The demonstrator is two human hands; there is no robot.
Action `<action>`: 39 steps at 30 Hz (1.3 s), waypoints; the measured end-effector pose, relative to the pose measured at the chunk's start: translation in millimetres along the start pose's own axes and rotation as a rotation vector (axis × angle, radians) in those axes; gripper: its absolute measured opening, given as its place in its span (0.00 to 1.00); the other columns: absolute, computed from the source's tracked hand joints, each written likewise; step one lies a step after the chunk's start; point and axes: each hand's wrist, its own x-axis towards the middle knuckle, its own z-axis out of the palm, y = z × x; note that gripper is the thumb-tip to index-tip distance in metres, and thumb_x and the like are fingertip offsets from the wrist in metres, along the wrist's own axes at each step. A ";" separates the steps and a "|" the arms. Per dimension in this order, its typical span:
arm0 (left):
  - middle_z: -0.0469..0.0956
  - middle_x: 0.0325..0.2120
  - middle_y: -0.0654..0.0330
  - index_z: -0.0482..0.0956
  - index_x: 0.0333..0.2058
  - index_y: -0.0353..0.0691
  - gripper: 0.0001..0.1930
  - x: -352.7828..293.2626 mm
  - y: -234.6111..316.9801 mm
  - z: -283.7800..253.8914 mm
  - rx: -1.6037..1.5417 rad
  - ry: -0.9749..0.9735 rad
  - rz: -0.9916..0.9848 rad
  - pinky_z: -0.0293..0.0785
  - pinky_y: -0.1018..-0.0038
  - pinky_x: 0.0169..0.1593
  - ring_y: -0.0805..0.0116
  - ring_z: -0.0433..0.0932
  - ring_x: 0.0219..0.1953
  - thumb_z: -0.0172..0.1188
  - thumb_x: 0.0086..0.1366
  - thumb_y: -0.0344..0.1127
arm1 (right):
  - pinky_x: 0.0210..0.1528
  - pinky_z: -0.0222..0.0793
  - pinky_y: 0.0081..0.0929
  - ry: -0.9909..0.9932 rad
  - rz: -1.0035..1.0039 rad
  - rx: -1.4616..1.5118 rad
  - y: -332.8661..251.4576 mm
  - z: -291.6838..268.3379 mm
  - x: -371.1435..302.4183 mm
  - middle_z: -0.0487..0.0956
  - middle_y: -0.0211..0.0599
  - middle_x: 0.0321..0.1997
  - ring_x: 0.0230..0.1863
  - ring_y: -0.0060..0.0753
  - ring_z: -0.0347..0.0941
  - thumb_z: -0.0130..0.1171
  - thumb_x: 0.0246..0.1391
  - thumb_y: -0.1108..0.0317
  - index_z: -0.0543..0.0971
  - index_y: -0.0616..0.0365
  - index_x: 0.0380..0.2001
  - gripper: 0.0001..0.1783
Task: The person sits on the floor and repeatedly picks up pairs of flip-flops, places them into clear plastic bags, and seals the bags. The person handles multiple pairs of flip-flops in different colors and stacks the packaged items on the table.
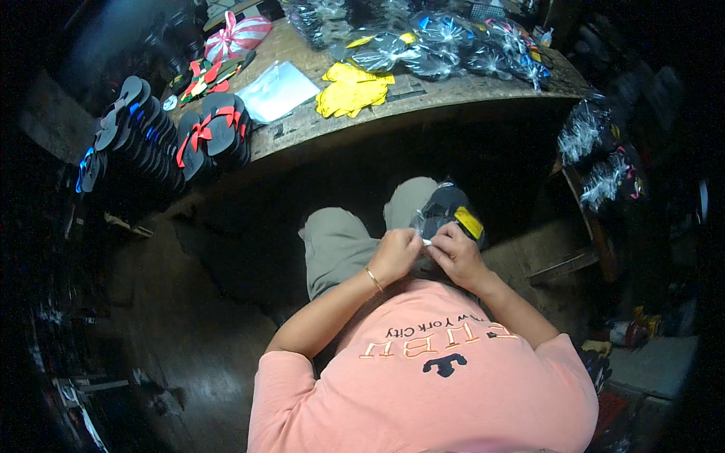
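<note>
A clear plastic bag holding dark flip-flops [444, 205] lies on my right thigh. A yellow card [469, 223] shows at its right side. My left hand [399, 253] is closed in a pinch at the near end of the bag, with a gold bracelet on the wrist. Right beside it, my right hand [456, 254] pinches the same end. A small whitish twist of gathered plastic [427, 242] shows between the fingertips of both hands. My palms and some of the fingers hide the rest of the bag's end.
A wooden table [264, 143] curves ahead. On it are stacked flip-flops [140, 132], red-strapped pairs [219, 124], clear plastic sheets [278, 90], yellow cards [353, 89] and several bagged pairs [445, 47]. More bagged footwear [585, 136] hangs at its right end. A striped bag [238, 38] sits far left.
</note>
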 end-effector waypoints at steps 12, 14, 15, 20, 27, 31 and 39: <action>0.79 0.30 0.47 0.80 0.33 0.34 0.08 -7.1 7.1 15.0 0.291 0.309 0.536 0.75 0.56 0.38 0.44 0.79 0.34 0.59 0.67 0.34 | 0.52 0.68 0.45 0.162 -0.126 -0.210 5.0 6.7 -0.7 0.78 0.41 0.47 0.48 0.50 0.73 0.62 0.55 0.71 0.77 0.59 0.38 0.08; 0.78 0.26 0.52 0.79 0.32 0.35 0.09 -2.6 6.6 17.5 0.284 0.305 0.503 0.74 0.61 0.34 0.51 0.79 0.30 0.58 0.68 0.34 | 0.54 0.67 0.46 0.207 -0.148 -0.381 9.1 6.3 1.5 0.76 0.42 0.51 0.51 0.50 0.72 0.62 0.55 0.70 0.76 0.58 0.40 0.10; 0.77 0.26 0.57 0.80 0.31 0.36 0.09 0.6 5.8 16.0 0.109 0.149 0.367 0.72 0.64 0.32 0.57 0.78 0.29 0.58 0.69 0.34 | 0.55 0.67 0.47 0.216 -0.169 -0.399 9.3 5.8 2.6 0.76 0.42 0.53 0.51 0.50 0.72 0.63 0.55 0.70 0.76 0.58 0.41 0.11; 0.72 0.26 0.72 0.80 0.30 0.43 0.11 7.5 3.5 -3.1 -0.714 -0.248 -0.347 0.62 0.79 0.26 0.81 0.70 0.27 0.57 0.73 0.37 | 0.56 0.66 0.49 0.317 -0.284 -0.321 -4.8 3.2 2.7 0.74 0.43 0.56 0.54 0.49 0.71 0.68 0.52 0.69 0.77 0.55 0.45 0.17; 0.69 0.18 0.72 0.77 0.27 0.42 0.13 -13.3 12.1 -5.7 -0.773 -0.202 -0.175 0.60 0.79 0.23 0.81 0.65 0.18 0.56 0.74 0.35 | 0.47 0.69 0.44 0.284 -0.416 -0.357 -22.4 -3.5 -3.3 0.80 0.40 0.39 0.41 0.46 0.76 0.69 0.54 0.71 0.77 0.57 0.42 0.15; 0.72 0.20 0.71 0.79 0.29 0.41 0.11 -21.2 5.2 -0.6 -0.588 -0.117 -0.079 0.58 0.80 0.22 0.82 0.65 0.19 0.58 0.73 0.35 | 0.45 0.70 0.42 0.024 -0.063 -0.211 -27.9 0.1 -7.8 0.80 0.41 0.38 0.40 0.45 0.76 0.67 0.60 0.65 0.77 0.59 0.41 0.13; 0.73 0.21 0.71 0.79 0.31 0.42 0.12 -19.7 -1.5 -5.7 -0.823 -0.224 -0.289 0.58 0.81 0.20 0.83 0.67 0.19 0.55 0.75 0.36 | 0.42 0.74 0.46 0.086 -0.108 -0.007 -35.6 4.4 -3.8 0.79 0.45 0.35 0.38 0.52 0.78 0.69 0.59 0.62 0.76 0.58 0.38 0.14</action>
